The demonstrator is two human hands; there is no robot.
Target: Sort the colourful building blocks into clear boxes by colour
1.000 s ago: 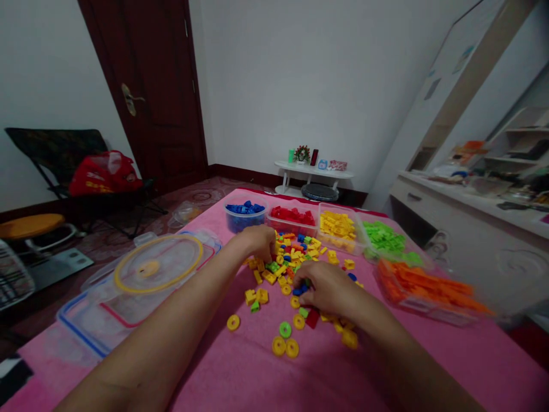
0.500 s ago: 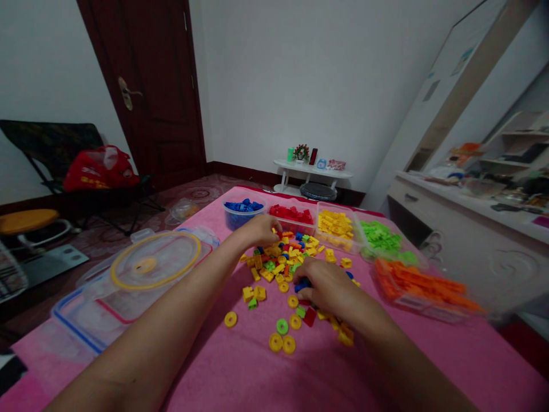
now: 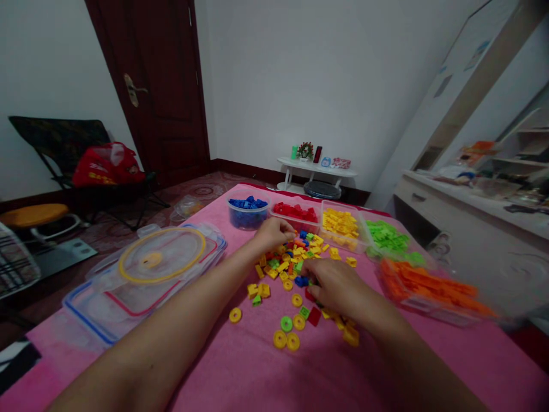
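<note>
A heap of mixed plastic bricks (image 3: 295, 257), mostly yellow with some green, blue and red, lies on the pink table cover (image 3: 240, 366). My left hand (image 3: 274, 233) rests on the heap's far left edge with its fingers curled together; what they pinch is hidden. My right hand (image 3: 337, 283) lies on the heap's near right side, fingers bent down over small bricks, a blue brick (image 3: 301, 281) at its fingertips. Yellow rings (image 3: 286, 340) and a green ring (image 3: 286, 324) lie loose in front of the heap.
Behind the heap stand clear tubs of blue bricks (image 3: 247, 210), red bricks (image 3: 295, 214), yellow bricks (image 3: 341, 226), green bricks (image 3: 386, 237) and orange bricks (image 3: 429, 289). Stacked clear lids (image 3: 150, 269) lie at the left. A chair with a red bag (image 3: 105, 166) and a door stand beyond.
My left hand has moved away from me along the heap's left side toward the tubs. My right hand has shifted slightly farther into the heap. The view has swung a little.
</note>
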